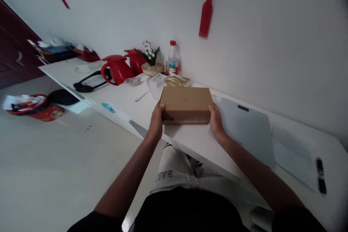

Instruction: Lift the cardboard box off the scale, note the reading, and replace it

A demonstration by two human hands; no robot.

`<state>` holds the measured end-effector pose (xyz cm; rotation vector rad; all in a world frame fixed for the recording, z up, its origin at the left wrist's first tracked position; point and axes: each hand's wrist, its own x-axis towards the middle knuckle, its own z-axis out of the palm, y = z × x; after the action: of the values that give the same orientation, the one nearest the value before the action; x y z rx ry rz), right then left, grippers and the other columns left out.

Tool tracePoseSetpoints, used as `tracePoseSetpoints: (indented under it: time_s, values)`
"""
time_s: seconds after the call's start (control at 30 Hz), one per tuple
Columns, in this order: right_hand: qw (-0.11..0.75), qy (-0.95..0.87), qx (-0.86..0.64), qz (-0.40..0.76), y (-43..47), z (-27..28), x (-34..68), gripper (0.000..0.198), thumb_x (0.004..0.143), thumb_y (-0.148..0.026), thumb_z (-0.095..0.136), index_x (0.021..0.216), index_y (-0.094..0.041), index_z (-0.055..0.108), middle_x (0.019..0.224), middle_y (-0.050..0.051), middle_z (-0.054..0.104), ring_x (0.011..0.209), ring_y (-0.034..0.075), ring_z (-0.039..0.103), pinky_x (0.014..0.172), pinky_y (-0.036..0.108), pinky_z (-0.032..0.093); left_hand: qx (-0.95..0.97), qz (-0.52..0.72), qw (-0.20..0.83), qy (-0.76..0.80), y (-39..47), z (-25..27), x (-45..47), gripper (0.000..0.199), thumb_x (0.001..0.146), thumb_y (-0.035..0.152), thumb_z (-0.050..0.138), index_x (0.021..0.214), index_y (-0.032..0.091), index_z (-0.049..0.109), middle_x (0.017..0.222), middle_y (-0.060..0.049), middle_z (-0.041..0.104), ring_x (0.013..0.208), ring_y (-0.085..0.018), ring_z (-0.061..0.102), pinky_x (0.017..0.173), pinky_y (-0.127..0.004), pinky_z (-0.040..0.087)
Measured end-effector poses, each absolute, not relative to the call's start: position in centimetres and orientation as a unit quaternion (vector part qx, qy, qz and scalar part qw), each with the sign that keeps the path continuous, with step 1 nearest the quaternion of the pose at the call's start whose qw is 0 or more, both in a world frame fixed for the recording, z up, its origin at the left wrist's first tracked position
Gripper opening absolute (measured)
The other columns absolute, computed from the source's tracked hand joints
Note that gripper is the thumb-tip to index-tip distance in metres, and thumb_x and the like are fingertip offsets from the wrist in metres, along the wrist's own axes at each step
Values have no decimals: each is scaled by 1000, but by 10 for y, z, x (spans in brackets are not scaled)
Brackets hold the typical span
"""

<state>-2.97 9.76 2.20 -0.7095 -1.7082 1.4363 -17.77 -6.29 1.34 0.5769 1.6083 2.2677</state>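
A brown cardboard box (pixel 186 99) is gripped at both ends, in front of me over the white table (pixel 187 141). My left hand (pixel 157 119) is closed on its left end, thumb on the near left corner. On the opposite end my right hand (pixel 216 119) holds it the same way, its thumb at the near right corner. The box's lid looks shut, and its contents are hidden. Whether its underside touches the table I cannot tell. Right of the box lies a closed silver laptop (pixel 247 127), partly behind my right forearm.
Behind the box are a gold packet (pixel 176 81), a clear plastic container (pixel 155 87), a red-capped bottle (pixel 173 58) and a potted plant (pixel 151 66). Red jugs (pixel 118 69) and a black strap (pixel 91 81) lie further left. A printed sheet (pixel 293 152) and black marker (pixel 321 175) lie right.
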Motion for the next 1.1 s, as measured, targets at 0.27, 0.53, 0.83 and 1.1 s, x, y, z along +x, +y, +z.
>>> tracePoseSetpoints:
  time_s: [0.27,0.53,0.83,1.1]
  values:
    - [379,-665,-280,579,96,19,-25,66,83,-60,48,134,-18,51,143,14,55,133,29,50,116,49,37,190,789,128,570,-63,7,-175,50,84,46,56,125,19,65,124,-6,67,124,-29,56,105,-36,45]
    - [336,-699,-249,580,101,23,-17,75,87,-68,47,140,-17,47,149,14,50,141,29,44,120,48,34,191,728,49,656,-67,9,-172,54,91,49,55,137,21,58,141,-9,57,138,-29,46,118,-42,36]
    - [348,-738,-258,518,114,52,20,83,91,-76,44,152,-20,42,163,8,31,153,24,24,129,47,14,373,640,-234,630,-73,63,-137,47,100,34,55,146,26,50,150,-8,48,143,-27,41,122,-45,32]
    - [446,-791,-186,376,132,87,85,45,108,-45,34,96,-23,71,105,6,68,106,21,61,101,40,43,639,538,-190,516,-24,112,-71,33,93,18,51,124,24,60,121,-7,67,123,-27,59,108,-48,46]
